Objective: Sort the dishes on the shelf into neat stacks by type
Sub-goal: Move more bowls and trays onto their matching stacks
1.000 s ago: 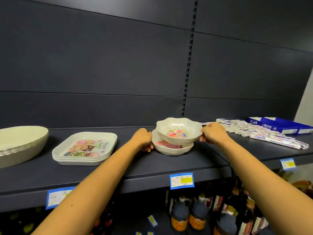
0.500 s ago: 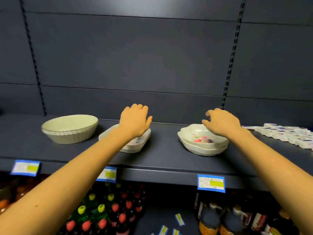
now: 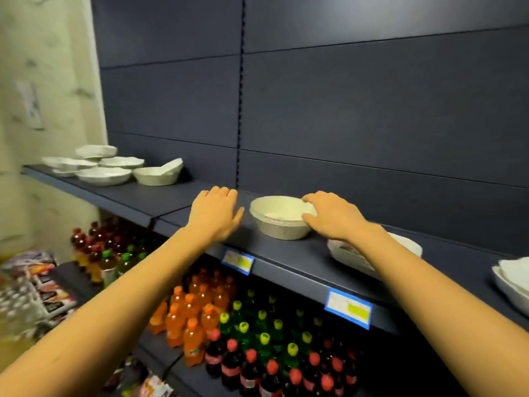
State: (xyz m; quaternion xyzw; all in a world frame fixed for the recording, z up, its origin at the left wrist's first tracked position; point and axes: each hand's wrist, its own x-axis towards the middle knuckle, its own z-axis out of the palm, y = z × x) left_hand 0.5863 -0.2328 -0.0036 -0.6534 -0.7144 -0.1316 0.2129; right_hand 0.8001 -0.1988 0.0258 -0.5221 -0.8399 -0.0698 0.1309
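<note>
A stack of cream oval bowls (image 3: 274,222) stands on the dark shelf (image 3: 289,260) in the middle of the view. My left hand (image 3: 217,214) hovers just left of it, fingers spread, holding nothing. My right hand (image 3: 329,217) is spread over the bowl's right end, fingertips at the rim and thumb by the wall, not closed around it. My right forearm partly hides a stack of white square plates (image 3: 408,247). White scalloped bowls (image 3: 512,282) sit at the right edge. A loose jumble of white dishes (image 3: 100,167) lies far left, with a tilted dish inside a cream bowl (image 3: 157,176).
Blue price labels (image 3: 237,262) hang on the shelf's front edge. Below stand rows of orange, green and dark drink bottles (image 3: 243,333). Packaged goods (image 3: 31,290) lie at the lower left. A pale wall bounds the shelf's left end.
The view has swung left along the shelf. My hands have left the scalloped bowls and square plates and now flank the oval bowl stack. The far-left dishes have come into view.
</note>
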